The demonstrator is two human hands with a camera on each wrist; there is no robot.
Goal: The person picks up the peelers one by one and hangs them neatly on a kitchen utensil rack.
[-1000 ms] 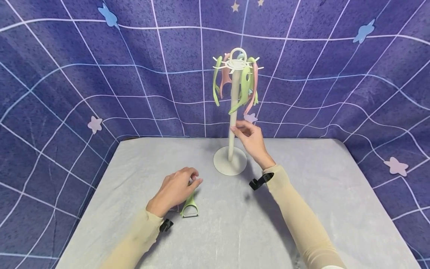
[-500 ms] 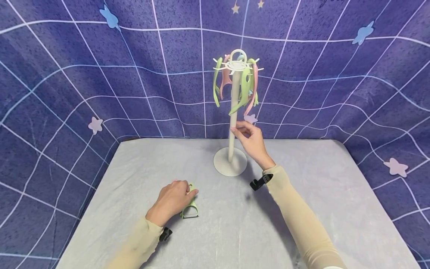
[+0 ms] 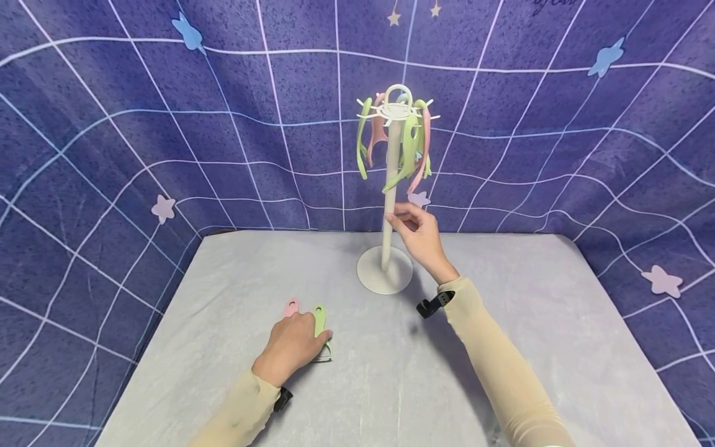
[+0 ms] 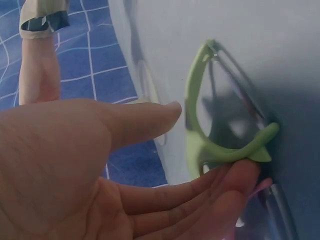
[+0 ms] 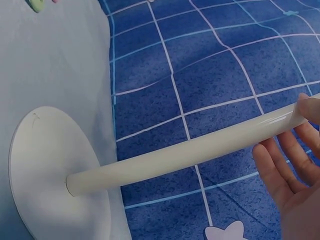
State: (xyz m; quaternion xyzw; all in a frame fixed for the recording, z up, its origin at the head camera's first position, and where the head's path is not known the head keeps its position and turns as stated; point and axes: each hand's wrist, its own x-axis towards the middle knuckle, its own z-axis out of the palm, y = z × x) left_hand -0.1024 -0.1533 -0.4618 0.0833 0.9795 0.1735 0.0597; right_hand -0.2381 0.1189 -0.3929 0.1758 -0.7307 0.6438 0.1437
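Observation:
A green Y-shaped peeler [image 3: 319, 315] lies on the table, under and beside my left hand [image 3: 292, 343]. In the left wrist view, the fingers touch the fork of the green peeler [image 4: 191, 107], and the thumb stands apart from it. Beside it lies a pink peeler [image 3: 292, 306], mostly covered by the hand. My right hand [image 3: 422, 241] pinches the pole of a white hanging stand [image 3: 393, 152] between thumb and fingers. The right wrist view shows the fingers around the upright pole [image 5: 190, 155].
Several green and pink peelers, such as a green one [image 3: 361, 143] and a pink one [image 3: 426, 146], hang from hooks at the stand's top. Its round base [image 3: 370, 273] rests on the grey table [image 3: 475, 261]. A blue patterned curtain [image 3: 251, 143] surrounds the table's back and sides.
My left hand has come down and toward me over the peelers, uncovering the ends of both handles. The right hand keeps its hold on the pole.

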